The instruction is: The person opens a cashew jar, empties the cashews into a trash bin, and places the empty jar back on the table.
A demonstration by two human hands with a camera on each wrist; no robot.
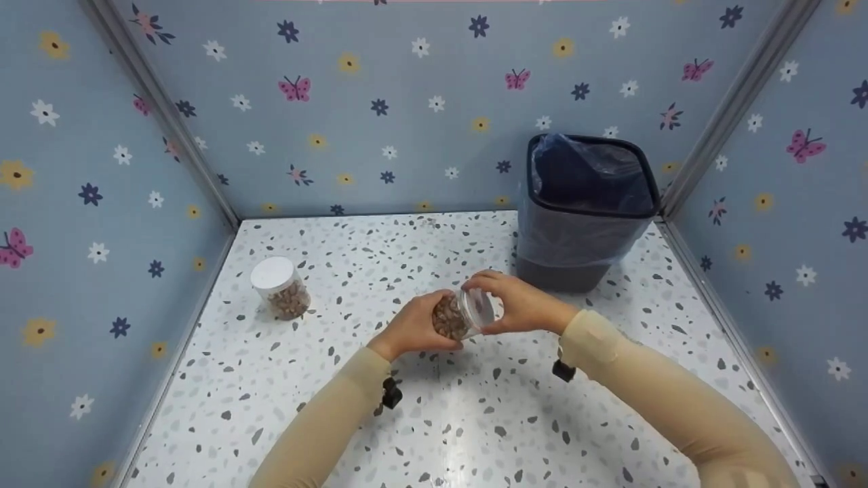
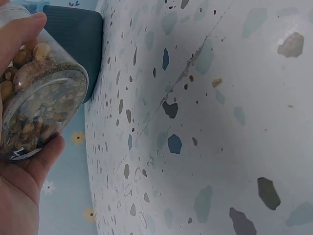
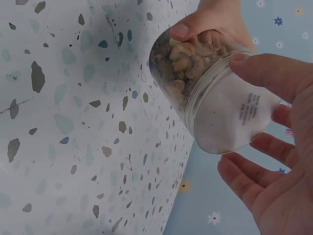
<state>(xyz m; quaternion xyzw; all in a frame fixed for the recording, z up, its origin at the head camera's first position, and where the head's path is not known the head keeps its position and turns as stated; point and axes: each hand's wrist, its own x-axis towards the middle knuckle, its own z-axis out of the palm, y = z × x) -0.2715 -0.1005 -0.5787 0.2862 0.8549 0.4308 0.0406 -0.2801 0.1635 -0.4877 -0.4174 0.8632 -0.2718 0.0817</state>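
Tilted on its side above the table, a clear jar [image 1: 449, 317] of cashew-like nuts is gripped around its body by my left hand [image 1: 412, 327]. Its round base faces the left wrist view, where the thumb and fingers lie along the wall. My right hand [image 1: 525, 305] curves around the lid end, thumb and fingers at opposite edges of the lid [image 3: 232, 110]. The lid has a white face with small print and sits at the jar's mouth. A second jar [image 1: 288, 298] of nuts with a white lid [image 1: 272, 272] stands upright to the left, apart from both hands.
A dark bin [image 1: 566, 271] with a clear plastic liner stands at the back right, close behind my right hand. Blue flowered panels [image 1: 380, 163] enclose the speckled white table [image 1: 380, 251] at the back and both sides.
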